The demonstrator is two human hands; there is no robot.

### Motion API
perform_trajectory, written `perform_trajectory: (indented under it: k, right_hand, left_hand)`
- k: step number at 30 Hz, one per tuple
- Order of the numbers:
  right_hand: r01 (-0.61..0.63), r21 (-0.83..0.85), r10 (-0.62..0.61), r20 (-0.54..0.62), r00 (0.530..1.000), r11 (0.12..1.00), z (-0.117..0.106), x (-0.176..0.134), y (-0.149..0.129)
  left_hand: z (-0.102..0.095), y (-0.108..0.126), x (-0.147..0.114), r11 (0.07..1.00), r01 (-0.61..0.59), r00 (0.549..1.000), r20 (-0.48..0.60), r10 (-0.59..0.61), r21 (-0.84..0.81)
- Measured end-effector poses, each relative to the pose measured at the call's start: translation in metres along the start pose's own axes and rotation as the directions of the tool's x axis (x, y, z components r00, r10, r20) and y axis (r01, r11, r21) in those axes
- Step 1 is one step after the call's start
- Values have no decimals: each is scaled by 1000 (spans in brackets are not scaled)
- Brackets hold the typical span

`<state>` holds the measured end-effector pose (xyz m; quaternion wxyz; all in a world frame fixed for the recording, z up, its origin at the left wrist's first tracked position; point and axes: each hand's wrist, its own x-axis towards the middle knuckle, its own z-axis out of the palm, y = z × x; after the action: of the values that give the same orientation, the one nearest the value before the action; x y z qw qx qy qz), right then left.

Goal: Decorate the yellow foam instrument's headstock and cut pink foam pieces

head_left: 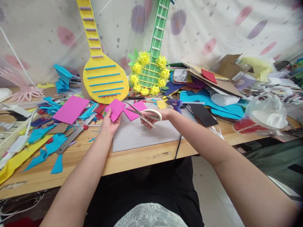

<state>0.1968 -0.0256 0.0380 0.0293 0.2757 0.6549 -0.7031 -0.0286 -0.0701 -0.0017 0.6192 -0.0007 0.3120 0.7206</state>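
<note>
My left hand (111,124) pinches a small magenta sheet (115,109), holding it up over the left edge of the grey cutting mat (132,140). In my right hand (151,119) is a pair of scissors (153,114) with cream handles. Their blades are spread apart and point left toward the sheet's right edge; whether they touch it I cannot tell. Behind the scissors, another magenta piece (135,110) lies on the mat. A larger magenta sheet (71,109) rests on the scraps to the left.
Two paper instruments, one yellow (104,74) and one green with yellow flowers (151,74), lean at the back. A blue glue gun (174,104) and a black phone (203,114) lie right. Left are a metal ruler (74,135) and blue scraps. A bagged red cup (251,124) stands far right.
</note>
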Motion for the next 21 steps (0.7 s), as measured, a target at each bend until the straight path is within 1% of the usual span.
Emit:
perform_trajectory:
  k: [2,3,6,8,11,16,21]
  right_hand:
    - [4,-1,-4,6,1000,1000,-3,-1,4]
    - [13,-23,-13,-20,1000,1000,-4,-1,5]
    - [21,-140,-46,-177,983,990,-6,-1,8]
    - [22,-187,-67,-236,969,982,-6,-1,9]
    - [8,-187,-48,-209,977,982,-3,-3,9]
    - [-51,-136,21,-215,976,989,3,0,4]
    - [-23,-91,3,-208,978,996,8,7,-1]
  left_hand:
    - [-1,0,1,1000,8,1000,13,-8,3]
    - [-1,0,2,1000,12,1000,-7,-12,6]
    - [0,0,3,1000,5,997,-75,-4,15]
    - [1,-1,2,1000,-17,998,-58,17,7]
    - [2,-3,1,999,-46,999,1,46,-5]
    - [2,-8,-1,999,-21,999,26,20,35]
    - [4,-12,-5,999,-10,998,55,7,42]
